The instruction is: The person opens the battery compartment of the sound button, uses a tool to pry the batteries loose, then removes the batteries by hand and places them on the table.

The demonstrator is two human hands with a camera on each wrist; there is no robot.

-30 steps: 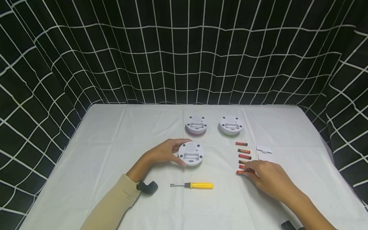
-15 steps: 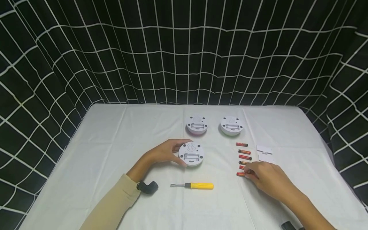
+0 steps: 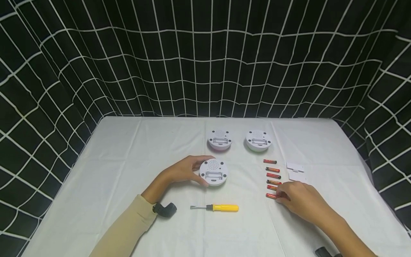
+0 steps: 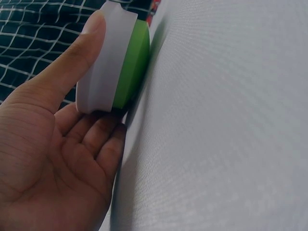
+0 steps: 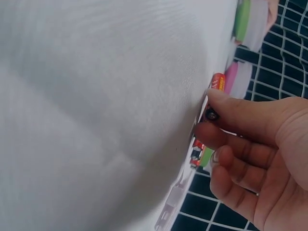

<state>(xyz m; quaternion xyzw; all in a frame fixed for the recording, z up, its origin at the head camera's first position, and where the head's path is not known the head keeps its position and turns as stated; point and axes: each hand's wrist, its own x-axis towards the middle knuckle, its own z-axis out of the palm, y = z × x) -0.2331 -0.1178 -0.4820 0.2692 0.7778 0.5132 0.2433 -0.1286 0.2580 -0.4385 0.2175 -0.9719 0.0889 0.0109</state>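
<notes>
My left hand (image 3: 184, 170) grips a round white device (image 3: 213, 172) by its side, thumb and fingers around the edge. Its underside faces up, showing a speaker grille, dark feet and an uncovered battery compartment; a green band (image 4: 132, 65) shows underneath in the left wrist view. On the right, my right hand (image 3: 298, 197) pinches the nearest red battery (image 3: 271, 196) between thumb and index finger, low over the cloth. The fingers cover one end of it in the head view. Several more red batteries (image 3: 273, 175) lie in a column just beyond it.
Two similar round devices, one pink-rimmed (image 3: 219, 140) and one green-rimmed (image 3: 258, 140), lie upside down farther back. White battery covers (image 3: 296, 175) are right of the batteries. A yellow-handled screwdriver (image 3: 225, 207) lies in front of the held device. Dark gridded curtains (image 3: 205, 64) surround the white-covered table (image 3: 128, 142).
My right hand has shifted slightly right, and the nearest battery has moved a little toward me and right, away from the column. The left hand and its device stay put.
</notes>
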